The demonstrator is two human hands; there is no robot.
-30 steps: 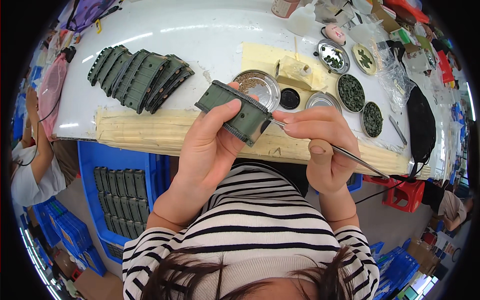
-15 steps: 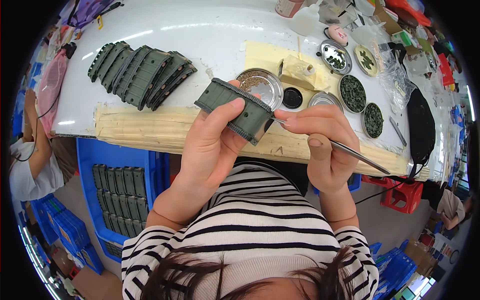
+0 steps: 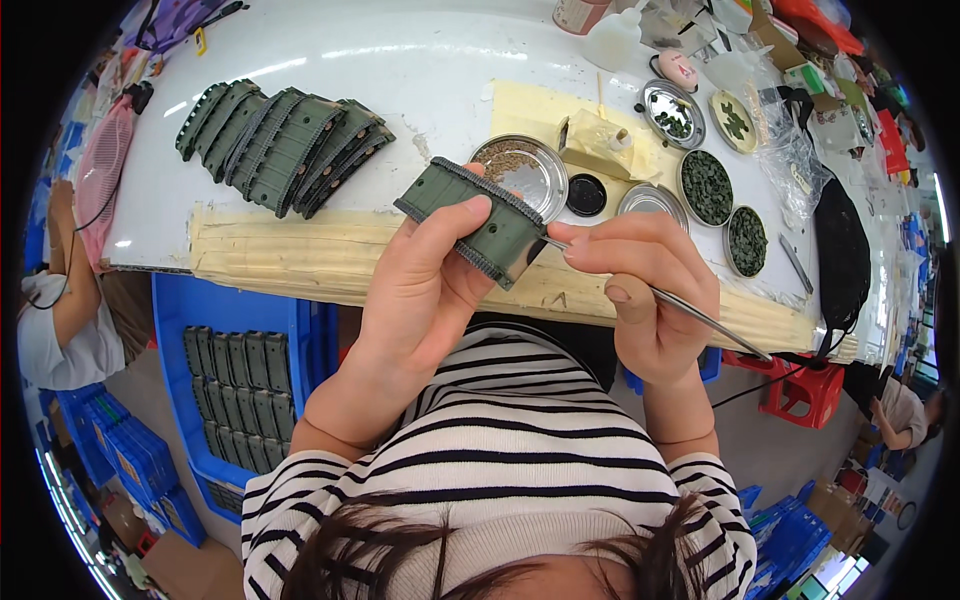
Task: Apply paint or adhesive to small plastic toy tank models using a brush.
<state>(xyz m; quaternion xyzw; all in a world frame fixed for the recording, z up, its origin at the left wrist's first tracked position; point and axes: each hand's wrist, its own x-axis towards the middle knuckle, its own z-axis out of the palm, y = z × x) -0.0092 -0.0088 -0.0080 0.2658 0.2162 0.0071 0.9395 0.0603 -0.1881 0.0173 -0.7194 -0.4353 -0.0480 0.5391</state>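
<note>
My left hand (image 3: 425,265) is closed around a dark green model-like part (image 3: 512,238) with ridged long edges and small holes, tilted above the table's front edge. The thumb presses on its upper face. In my right hand (image 3: 655,275) is a slim metal tool (image 3: 712,322), held like a pen. Its tip meets the right end of the green part; whether it touches the surface or an edge I cannot tell. A row of similar green parts (image 3: 275,150) lies overlapped on the table at the left.
Beyond my hands sit a round tin of brown bits (image 3: 515,150), a black lid (image 3: 586,195) and tins of small green pieces (image 3: 707,186). A wrapped pale block (image 3: 600,145) stands behind. Below left, a blue crate (image 3: 175,370) holds several green parts. Other people work at both sides.
My hands keep nearly the same pose. The metal tool's rear end has shifted slightly left and down. At the far right, another person's arm has moved.
</note>
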